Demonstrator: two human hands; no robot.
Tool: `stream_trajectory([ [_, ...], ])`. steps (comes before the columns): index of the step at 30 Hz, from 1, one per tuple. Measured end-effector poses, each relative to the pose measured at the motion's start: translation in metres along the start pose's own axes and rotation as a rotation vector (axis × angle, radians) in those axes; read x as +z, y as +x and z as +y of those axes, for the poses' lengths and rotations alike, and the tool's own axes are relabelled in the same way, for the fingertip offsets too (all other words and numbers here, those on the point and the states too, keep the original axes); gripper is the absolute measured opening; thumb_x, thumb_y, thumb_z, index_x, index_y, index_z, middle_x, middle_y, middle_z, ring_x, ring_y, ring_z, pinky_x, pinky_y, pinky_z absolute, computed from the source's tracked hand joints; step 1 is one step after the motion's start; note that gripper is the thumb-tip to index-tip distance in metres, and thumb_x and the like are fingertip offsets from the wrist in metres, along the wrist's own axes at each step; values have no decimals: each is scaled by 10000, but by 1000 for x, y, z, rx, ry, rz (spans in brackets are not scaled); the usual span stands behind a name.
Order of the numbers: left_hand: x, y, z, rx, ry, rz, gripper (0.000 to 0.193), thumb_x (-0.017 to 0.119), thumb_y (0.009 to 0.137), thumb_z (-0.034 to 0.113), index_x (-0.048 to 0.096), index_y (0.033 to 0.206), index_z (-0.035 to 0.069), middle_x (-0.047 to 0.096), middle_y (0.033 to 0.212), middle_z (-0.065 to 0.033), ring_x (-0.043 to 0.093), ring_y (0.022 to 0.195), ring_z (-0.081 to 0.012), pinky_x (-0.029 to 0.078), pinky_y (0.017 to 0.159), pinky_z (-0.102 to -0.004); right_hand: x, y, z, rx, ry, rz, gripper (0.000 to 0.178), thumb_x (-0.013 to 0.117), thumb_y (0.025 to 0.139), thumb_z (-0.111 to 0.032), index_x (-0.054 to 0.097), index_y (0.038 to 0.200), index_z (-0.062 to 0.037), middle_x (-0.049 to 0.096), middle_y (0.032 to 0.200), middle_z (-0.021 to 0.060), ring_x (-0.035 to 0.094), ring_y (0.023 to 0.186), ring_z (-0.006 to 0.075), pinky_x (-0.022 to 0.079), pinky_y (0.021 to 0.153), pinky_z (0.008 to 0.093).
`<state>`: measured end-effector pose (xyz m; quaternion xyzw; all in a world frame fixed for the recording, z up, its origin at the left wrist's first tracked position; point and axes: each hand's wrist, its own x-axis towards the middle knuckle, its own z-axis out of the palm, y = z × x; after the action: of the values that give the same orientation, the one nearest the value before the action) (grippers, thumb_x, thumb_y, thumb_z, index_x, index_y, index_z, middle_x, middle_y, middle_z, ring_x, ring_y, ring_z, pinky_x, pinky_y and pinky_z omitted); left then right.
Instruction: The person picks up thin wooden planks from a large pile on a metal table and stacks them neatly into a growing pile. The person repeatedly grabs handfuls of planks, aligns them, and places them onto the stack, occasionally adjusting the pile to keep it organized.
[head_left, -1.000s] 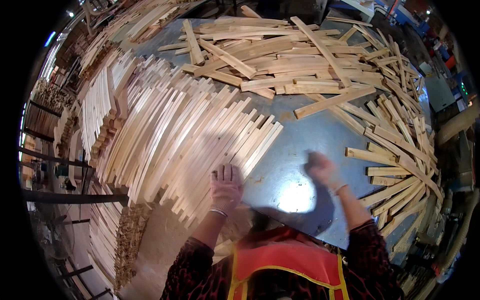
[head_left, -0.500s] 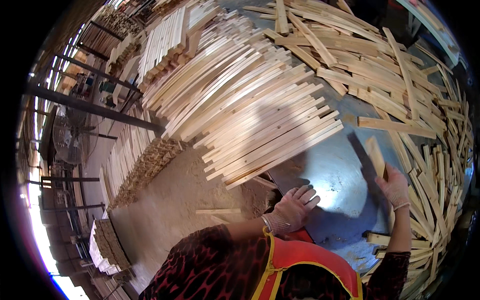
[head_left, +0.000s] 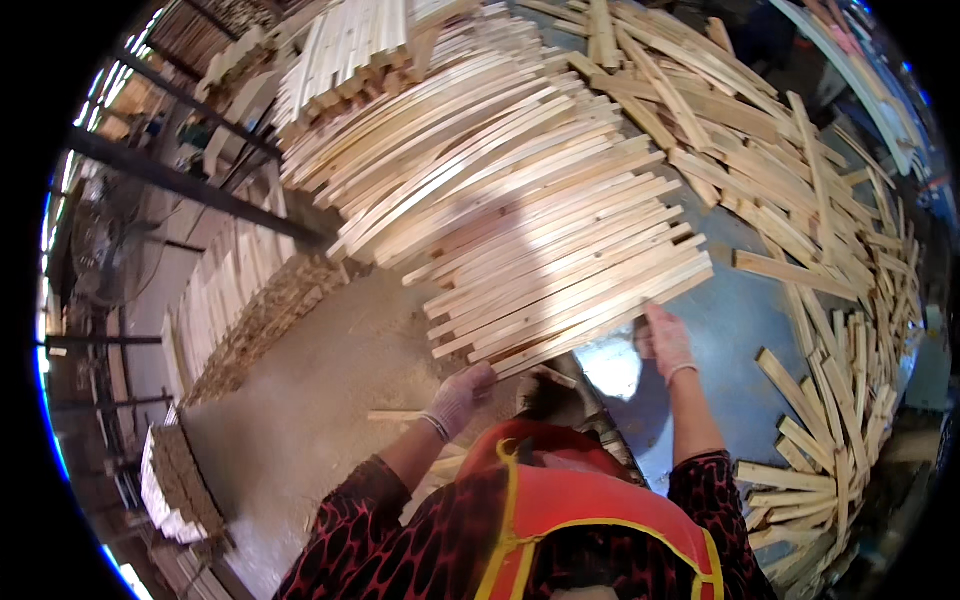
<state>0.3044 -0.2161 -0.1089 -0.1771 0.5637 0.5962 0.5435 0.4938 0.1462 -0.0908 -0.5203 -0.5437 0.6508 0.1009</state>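
A row of pale wooden slats (head_left: 570,265) lies side by side in front of me, with uneven ends. At the left end of the nearest slat (head_left: 600,327), my left hand (head_left: 465,393) is closed, its fingers at the tip of the wood. My right hand (head_left: 667,342) grips the near edge of that same slat further along, toward its right end. Both hands wear light knitted gloves. The undersides of the fingers are partly hidden.
Loose slats lie in a jumbled heap (head_left: 770,180) to the right, on a shiny metal table (head_left: 715,400). Stacked slats (head_left: 345,50) stand at the back, and another stack (head_left: 245,300) on the left beside a dark metal bar (head_left: 190,188). A fan (head_left: 105,240) is far left.
My right hand has moved left from the heap side, bringing a wooden piece to the row's near edge. My left hand, spread before, has moved left and closed at the slat's end.
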Motion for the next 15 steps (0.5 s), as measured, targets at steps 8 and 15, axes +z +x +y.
stream_trajectory([
  [8, 37, -75, 65, 301, 433, 71, 356, 667, 1020, 326, 730, 1197, 24, 714, 1107, -48, 641, 1014, -161, 524, 903, -337, 32, -10, 12, -153, -271, -1, 582, 674, 960, -371, 621, 1360, 48, 755, 1163, 234, 728, 1052, 339, 543, 971, 393],
  [15, 107, -45, 189, 14, 460, -551, 796, 710, 977, 553, 558, 1479, -44, 722, 1210, -219, 737, 895, -281, 604, 831, -432, 27, -9, 22, -85, -328, 16, 554, 606, 1008, -360, 588, 1451, -26, 740, 1266, 192, 699, 1150, 377, 526, 1031, 377],
])
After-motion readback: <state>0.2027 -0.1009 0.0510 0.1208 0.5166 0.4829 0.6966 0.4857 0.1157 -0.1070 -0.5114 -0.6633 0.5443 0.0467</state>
